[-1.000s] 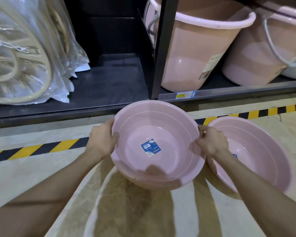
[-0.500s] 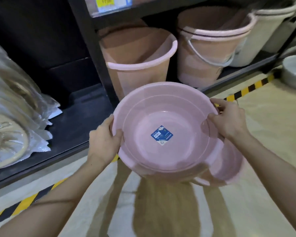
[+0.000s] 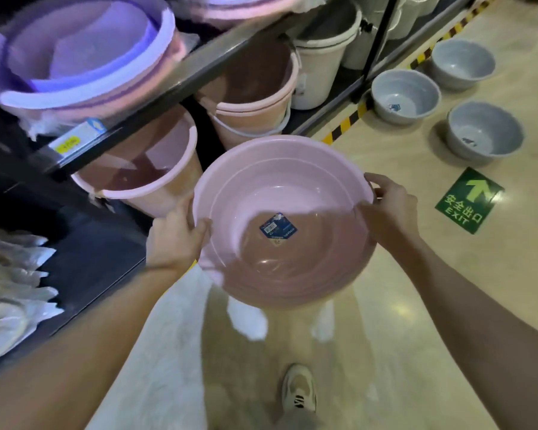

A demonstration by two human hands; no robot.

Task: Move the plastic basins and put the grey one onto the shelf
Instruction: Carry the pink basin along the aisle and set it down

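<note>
I hold a pink plastic basin (image 3: 292,187) with a blue label inside, lifted above the floor in front of me. My left hand (image 3: 174,240) grips its left rim and my right hand (image 3: 389,209) grips its right rim. Three grey basins stand on the floor at the upper right: one by the shelf foot (image 3: 404,94), one farther back (image 3: 461,62) and one nearer (image 3: 485,131). The dark shelf (image 3: 180,72) runs along the left.
Pink buckets (image 3: 143,172) and white buckets (image 3: 320,57) fill the lower shelf level, and pink basins (image 3: 75,54) sit above. Plastic-wrapped goods (image 3: 10,287) lie at the left. A green exit sign (image 3: 468,201) is stuck on the floor. My shoe (image 3: 298,389) shows below.
I have lifted the pink basin off the floor and turned to the right. The second pink basin has left the view, and the grey basins and exit sign have come into view.
</note>
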